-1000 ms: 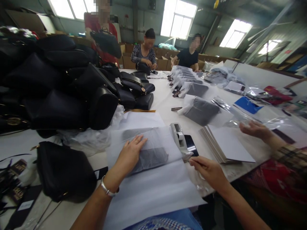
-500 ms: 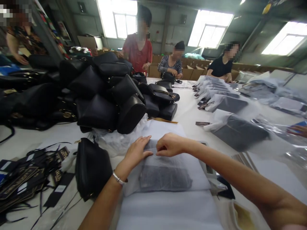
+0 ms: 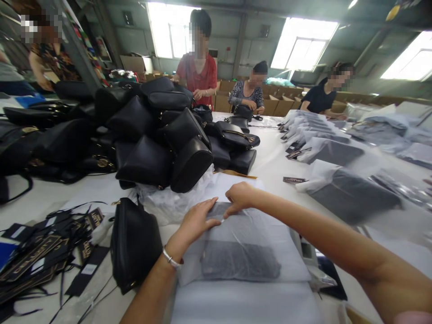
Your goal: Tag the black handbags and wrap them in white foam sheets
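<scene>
A dark flat item in a translucent wrapper (image 3: 241, 258) lies on white sheets (image 3: 243, 301) in front of me. My left hand (image 3: 199, 218) rests on the wrapper's upper left part, fingers stretched and thumb apart. Just to its right, my right hand (image 3: 240, 198) is closed at the wrapper's upper edge, thumb and fingers bent together; what they pinch is too small to make out. The thumb of my left hand nearly meets the right one. A black bag (image 3: 135, 245) stands beside my left forearm.
Black bags (image 3: 145, 159) are heaped at the back left, with black tags (image 3: 40, 252) in front of them. Wrapped items (image 3: 354, 193) line the right side. Several people work beyond the table (image 3: 266, 144).
The view has shifted slightly left, so things sit farther right. My right hand has moved a little up the wrapper, its thumb now pointing down. The standing person's hands have moved.
</scene>
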Demonstrator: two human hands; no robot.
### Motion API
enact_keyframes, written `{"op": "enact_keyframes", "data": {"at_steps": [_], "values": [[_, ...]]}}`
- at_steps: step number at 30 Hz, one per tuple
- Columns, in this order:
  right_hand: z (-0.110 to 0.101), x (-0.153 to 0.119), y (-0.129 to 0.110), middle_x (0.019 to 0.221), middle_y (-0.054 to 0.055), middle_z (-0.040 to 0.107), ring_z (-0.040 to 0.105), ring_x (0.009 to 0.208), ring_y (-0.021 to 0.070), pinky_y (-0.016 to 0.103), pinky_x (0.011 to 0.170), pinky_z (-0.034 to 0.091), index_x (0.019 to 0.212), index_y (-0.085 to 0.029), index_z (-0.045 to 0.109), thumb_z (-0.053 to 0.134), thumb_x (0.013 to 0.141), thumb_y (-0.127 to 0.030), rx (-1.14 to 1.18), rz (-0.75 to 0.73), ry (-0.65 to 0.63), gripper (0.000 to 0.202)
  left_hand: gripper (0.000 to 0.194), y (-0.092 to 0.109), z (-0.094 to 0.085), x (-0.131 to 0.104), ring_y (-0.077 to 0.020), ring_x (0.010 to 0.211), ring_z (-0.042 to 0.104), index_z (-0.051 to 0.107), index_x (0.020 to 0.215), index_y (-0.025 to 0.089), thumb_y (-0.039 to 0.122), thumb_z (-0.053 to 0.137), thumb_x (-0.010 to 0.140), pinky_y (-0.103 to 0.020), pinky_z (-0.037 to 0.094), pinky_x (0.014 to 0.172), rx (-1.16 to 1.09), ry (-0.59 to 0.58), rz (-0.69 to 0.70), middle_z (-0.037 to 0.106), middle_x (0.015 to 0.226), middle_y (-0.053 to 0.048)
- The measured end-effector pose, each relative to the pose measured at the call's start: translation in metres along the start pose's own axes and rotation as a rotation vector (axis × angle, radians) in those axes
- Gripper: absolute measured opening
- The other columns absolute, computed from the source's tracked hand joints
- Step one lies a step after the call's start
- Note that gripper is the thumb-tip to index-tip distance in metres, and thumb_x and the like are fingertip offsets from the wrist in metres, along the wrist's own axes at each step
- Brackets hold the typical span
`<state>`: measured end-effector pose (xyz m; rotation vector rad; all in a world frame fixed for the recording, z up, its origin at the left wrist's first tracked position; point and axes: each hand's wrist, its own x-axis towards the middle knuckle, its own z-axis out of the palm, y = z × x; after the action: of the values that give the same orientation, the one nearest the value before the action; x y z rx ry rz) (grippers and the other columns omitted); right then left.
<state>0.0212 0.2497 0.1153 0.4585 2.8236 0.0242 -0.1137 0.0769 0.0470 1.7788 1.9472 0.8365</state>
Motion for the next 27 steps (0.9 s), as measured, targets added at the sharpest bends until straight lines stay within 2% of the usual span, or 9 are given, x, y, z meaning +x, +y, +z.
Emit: {"op": "enact_keyframes", "data": {"at_steps": [2, 5, 7, 9, 11, 13, 17, 21, 27], "values": [[0.008, -0.010, 0.019, 0.076, 0.007, 0.073, 0.068, 0.074, 0.0240, 0.029, 0.063, 0.045, 0.081, -0.022, 0.075, 0.070, 0.071, -0.072, 0.144, 0.154, 0.062, 0.051, 0.069, -0.003, 0.000, 0.000, -0.0255, 0.133, 0.052, 0.046, 0.146, 0.021, 0.032, 0.073, 0.083, -0.039, 0.042, 0.111, 0.005, -0.002, -0.003, 0.053, 0.147, -0.011], [0.019, -0.045, 0.026, 0.098, 0.008, 0.075, 0.068, 0.090, 0.0229, 0.031, 0.077, 0.049, 0.101, -0.023, 0.073, 0.057, 0.093, -0.046, 0.198, 0.338, 0.225, 0.029, 0.066, -0.005, 0.000, -0.001, -0.0239, 0.135, 0.051, 0.046, 0.146, 0.021, 0.031, 0.070, 0.085, -0.038, 0.040, 0.112, 0.019, -0.004, 0.014, 0.052, 0.148, -0.011], [0.028, -0.079, 0.009, 0.116, 0.009, 0.071, 0.065, 0.106, 0.0228, 0.034, 0.090, 0.049, 0.117, -0.022, 0.067, 0.049, 0.099, -0.037, 0.245, 0.323, 0.342, 0.030, 0.064, 0.001, 0.000, -0.004, -0.0257, 0.139, 0.045, 0.045, 0.146, 0.021, 0.030, 0.068, 0.087, -0.042, 0.037, 0.115, 0.039, 0.002, 0.025, 0.048, 0.151, -0.012], [0.041, -0.115, -0.020, 0.130, 0.008, 0.065, 0.058, 0.121, 0.0230, 0.037, 0.104, 0.044, 0.127, -0.024, 0.063, 0.053, 0.097, -0.041, 0.370, 0.168, 0.462, 0.035, 0.060, 0.012, 0.003, -0.010, -0.0290, 0.145, 0.036, 0.044, 0.147, 0.020, 0.026, 0.063, 0.090, -0.050, 0.034, 0.116, 0.127, 0.060, 0.022, 0.042, 0.155, -0.013], [0.059, -0.143, -0.053, 0.147, 0.009, 0.052, 0.044, 0.137, 0.0288, 0.046, 0.116, 0.033, 0.139, -0.025, 0.055, 0.063, 0.089, -0.053, 0.394, 0.005, 0.446, 0.058, 0.051, 0.025, 0.009, -0.016, -0.0307, 0.148, 0.029, 0.046, 0.145, 0.023, 0.021, 0.054, 0.095, -0.057, 0.029, 0.116, 0.270, 0.133, 0.051, 0.040, 0.156, -0.011], [0.077, -0.160, -0.079, 0.158, 0.010, 0.035, 0.029, 0.146, 0.0351, 0.056, 0.120, 0.022, 0.148, -0.026, 0.044, 0.074, 0.078, -0.056, 0.352, -0.052, 0.361, 0.082, 0.044, 0.035, 0.016, -0.021, -0.0308, 0.149, 0.026, 0.050, 0.142, 0.027, 0.022, 0.047, 0.098, -0.061, 0.025, 0.116, 0.392, 0.140, 0.129, 0.042, 0.156, -0.008], [0.099, -0.165, -0.097, 0.163, 0.011, 0.021, 0.013, 0.150, 0.0357, 0.059, 0.121, 0.014, 0.154, -0.025, 0.033, 0.075, 0.079, -0.035, 0.285, -0.009, 0.296, 0.086, 0.042, 0.042, 0.019, -0.017, -0.0339, 0.147, 0.029, 0.055, 0.138, 0.031, 0.039, 0.053, 0.097, -0.066, 0.026, 0.113, 0.415, 0.020, 0.179, 0.042, 0.156, -0.008], [0.083, -0.160, -0.088, 0.160, 0.011, 0.031, 0.022, 0.148, 0.0368, 0.057, 0.119, 0.022, 0.154, -0.024, 0.033, 0.069, 0.080, -0.030, 0.297, -0.047, 0.306, 0.083, 0.045, 0.037, -0.003, -0.014, -0.0320, 0.147, 0.030, 0.057, 0.136, 0.027, 0.048, 0.049, 0.097, -0.061, 0.028, 0.114, 0.323, 0.079, 0.120, 0.039, 0.157, -0.013], [0.014, -0.137, -0.040, 0.135, 0.010, 0.062, 0.058, 0.122, 0.0296, 0.041, 0.104, 0.044, 0.142, -0.021, 0.052, 0.063, 0.088, -0.040, 0.354, 0.017, 0.422, 0.059, 0.060, 0.037, -0.043, -0.037, -0.0243, 0.144, 0.039, 0.050, 0.143, 0.021, 0.059, 0.035, 0.099, -0.045, 0.028, 0.119, 0.011, 0.349, 0.036, 0.047, 0.152, -0.011]]}}
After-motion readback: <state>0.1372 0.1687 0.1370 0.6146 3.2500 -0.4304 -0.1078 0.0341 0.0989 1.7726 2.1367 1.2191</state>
